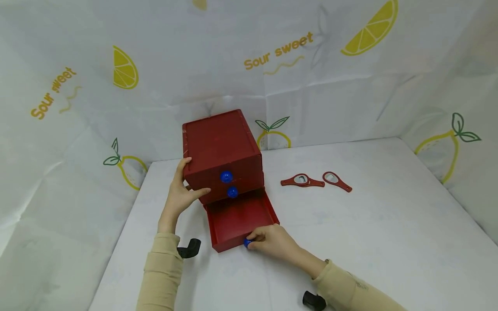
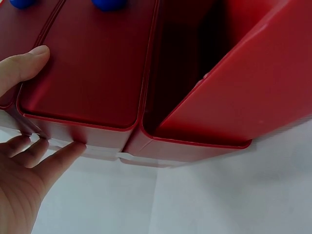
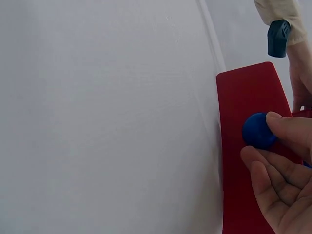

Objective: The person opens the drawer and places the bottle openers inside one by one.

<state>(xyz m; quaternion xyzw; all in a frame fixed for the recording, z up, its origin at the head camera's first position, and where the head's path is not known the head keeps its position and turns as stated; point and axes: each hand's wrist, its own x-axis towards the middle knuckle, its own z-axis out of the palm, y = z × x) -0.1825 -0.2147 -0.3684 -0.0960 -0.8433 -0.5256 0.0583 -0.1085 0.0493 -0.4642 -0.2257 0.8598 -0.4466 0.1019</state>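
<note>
A red drawer cabinet point(image 1: 218, 138) with blue round knobs stands at the back of the white table. Its bottom drawer point(image 1: 241, 220) is pulled out toward me, the red floor showing, while the two drawers above it are closed. My left hand point(image 1: 180, 196) holds the cabinet's left front corner, thumb point(image 2: 24, 68) on the front face and fingers along the side. With thumb and fingertips, my right hand point(image 1: 278, 242) pinches the blue knob point(image 3: 258, 131) on the open drawer's front.
To the right of the cabinet lie several red-handled pieces with small clear round windows point(image 1: 301, 179), one piece point(image 1: 336, 181) apart. Behind the table hangs a white sheet point(image 1: 218, 77) printed with lemons. A black device point(image 1: 189, 249) sits by the left wrist, another point(image 1: 313, 301) by the right.
</note>
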